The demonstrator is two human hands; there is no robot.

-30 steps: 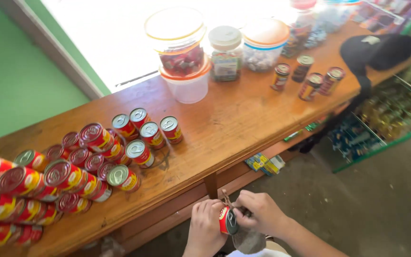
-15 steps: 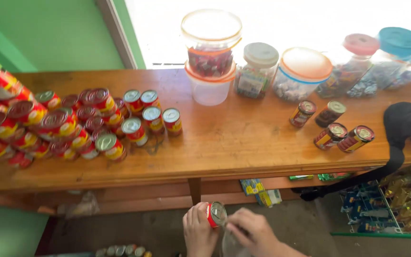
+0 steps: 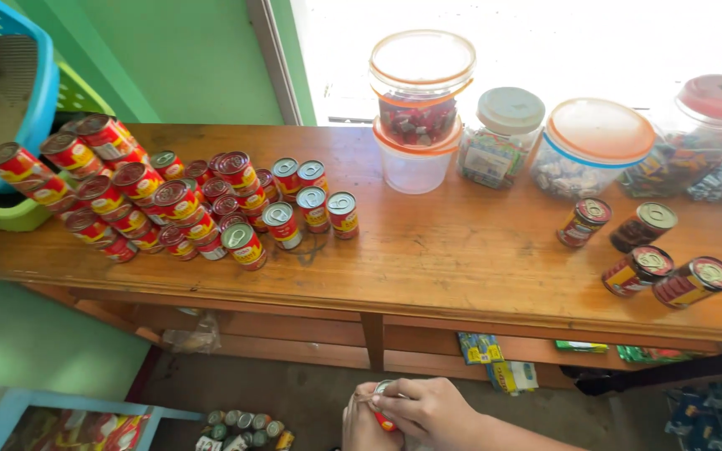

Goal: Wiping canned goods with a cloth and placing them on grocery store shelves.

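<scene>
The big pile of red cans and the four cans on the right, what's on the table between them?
Nothing: in the head view, bare wooden table lies between the red can pile and the four cans. The jars stand further back.

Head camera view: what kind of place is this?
Probably a small shop counter: a long wooden counter carries many stacked red tin cans and clear plastic jars of sweets. Both hands hold another can.

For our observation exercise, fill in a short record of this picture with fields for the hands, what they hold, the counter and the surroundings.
Left hand: at the bottom edge, steadying a small red can
Right hand: fingers on top of that can
Counter: long wooden top
Left of counter: stacked cluster of red cans
Right of counter: four darker cans
Back row: lidded plastic jars of sweets
Far left: blue basket
</scene>
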